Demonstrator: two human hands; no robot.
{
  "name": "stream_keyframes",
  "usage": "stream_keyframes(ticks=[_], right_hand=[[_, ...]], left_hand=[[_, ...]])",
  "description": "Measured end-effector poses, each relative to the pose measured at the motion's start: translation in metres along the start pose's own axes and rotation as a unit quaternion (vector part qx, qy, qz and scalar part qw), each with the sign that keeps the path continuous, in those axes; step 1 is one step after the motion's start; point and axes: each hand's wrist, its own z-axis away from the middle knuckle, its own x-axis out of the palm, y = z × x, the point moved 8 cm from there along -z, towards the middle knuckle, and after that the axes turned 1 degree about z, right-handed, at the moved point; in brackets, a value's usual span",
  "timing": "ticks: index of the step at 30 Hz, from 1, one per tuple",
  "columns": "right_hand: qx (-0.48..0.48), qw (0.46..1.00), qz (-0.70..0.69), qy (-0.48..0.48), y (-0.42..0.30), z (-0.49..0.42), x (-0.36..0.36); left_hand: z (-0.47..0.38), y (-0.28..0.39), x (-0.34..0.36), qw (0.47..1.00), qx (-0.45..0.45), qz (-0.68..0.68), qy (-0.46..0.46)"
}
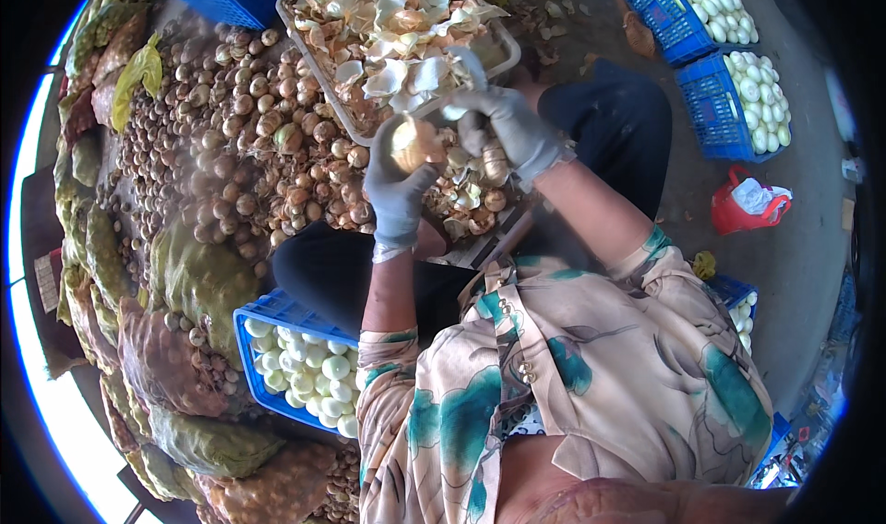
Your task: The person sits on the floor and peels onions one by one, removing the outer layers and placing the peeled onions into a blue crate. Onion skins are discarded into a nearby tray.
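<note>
In the middle of the view, my gloved left hand (398, 185) grips a partly peeled onion (413, 143), its pointed top upward. Just to the right is my gloved right hand (516, 129), fingers curled and blurred. A pale, smeared shape shows by its fingertips; I cannot tell whether it is peel or a blade. Beyond both hands, a plastic tub (360, 136) is heaped with onion skins (408, 39). Unpeeled onions (325, 178) and loose skins (464, 191) lie below and around the hands.
A large spread of onions (201, 108) covers the floor at left, bordered by mesh sacks (201, 275). Peeled onions fill a blue crate (297, 406) by my left side and crates (713, 108) at upper right. A red bag (730, 209) stands at right.
</note>
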Motion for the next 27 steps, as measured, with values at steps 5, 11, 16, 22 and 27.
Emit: stream_keyframes(ticks=[5,11,16,22,27], right_hand=[[-0.013,0.885,0.445,0.133,-0.01,0.005,-0.064],[0.069,0.925,0.37,0.045,0.004,0.012,0.004],[-0.018,0.902,0.431,0.011,0.008,-0.008,0.033],[-0.037,0.677,0.729,0.092,0.027,-0.015,-0.031],[-0.019,0.899,0.436,0.045,0.016,-0.017,-0.005]], left_hand=[[-0.007,-0.015,-0.029,0.983,-0.011,0.183,-0.024],[-0.01,0.007,-0.024,0.965,0.091,-0.241,0.041],[-0.001,0.038,-0.009,0.835,0.235,-0.494,0.059],[-0.005,0.018,-0.034,0.98,0.063,-0.173,0.077],[-0.004,0.014,-0.031,0.953,0.118,-0.273,0.057]])
